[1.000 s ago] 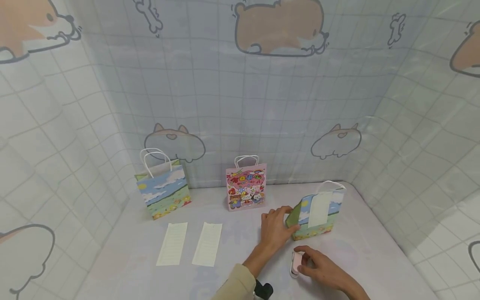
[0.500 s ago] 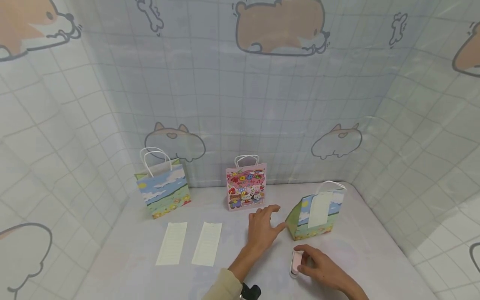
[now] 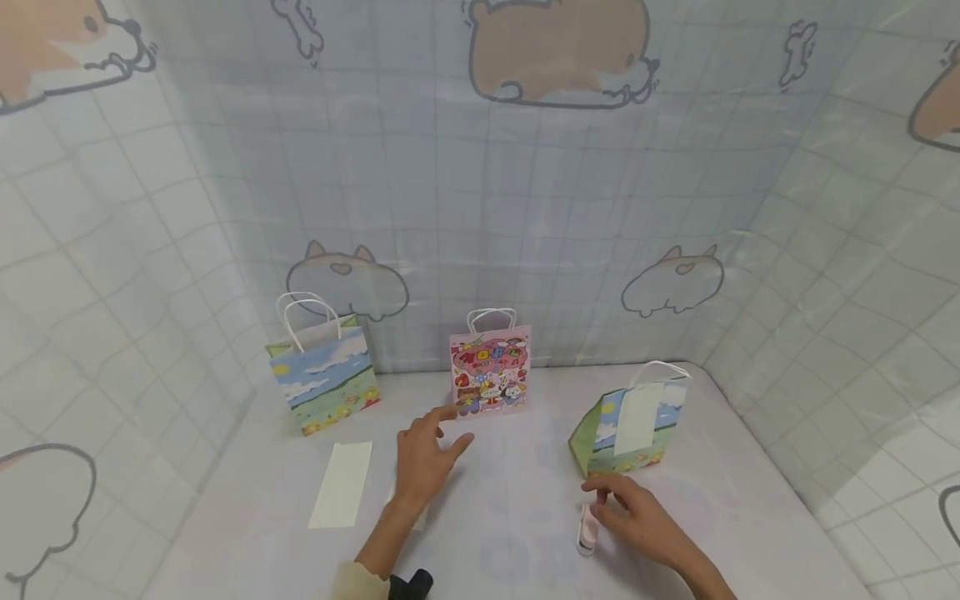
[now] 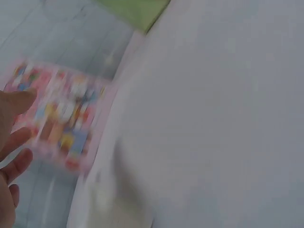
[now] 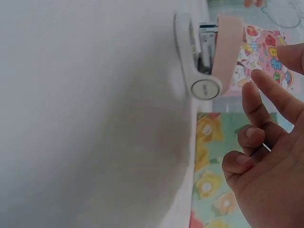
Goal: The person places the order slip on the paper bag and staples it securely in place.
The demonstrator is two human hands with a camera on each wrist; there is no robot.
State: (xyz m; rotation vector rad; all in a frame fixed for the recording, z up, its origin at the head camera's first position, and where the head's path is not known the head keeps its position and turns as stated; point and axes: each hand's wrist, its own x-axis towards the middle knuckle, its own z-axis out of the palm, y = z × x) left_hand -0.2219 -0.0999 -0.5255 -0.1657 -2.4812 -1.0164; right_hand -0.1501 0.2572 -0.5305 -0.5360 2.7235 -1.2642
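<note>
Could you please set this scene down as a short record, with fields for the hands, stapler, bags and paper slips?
Left hand: holds nothing; partly hides the near-centre slip in the head view
Right hand: holds nothing; close to the stapler
Stapler: pink and white, on the table
Left bag: landscape print
Middle bag: pink, cartoon characters
Right bag: landscape print, slip on front
Far-left slip: flat on table

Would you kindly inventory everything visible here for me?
Table: one, whitish, underneath
Landscape bags: two, blue and green, left and right
Pink bag: one, pink, back middle
Paper strips: three, pale, two left, one on the right-hand bag
Stapler: one, pink and white, front right
Backdrop: count unclear, pale, dog-printed, surrounding
Black object: one, black, left wrist
Sleeve: one, beige, bottom edge
Left hand: one, partly covering one strip
Right hand: one, by the stapler
</note>
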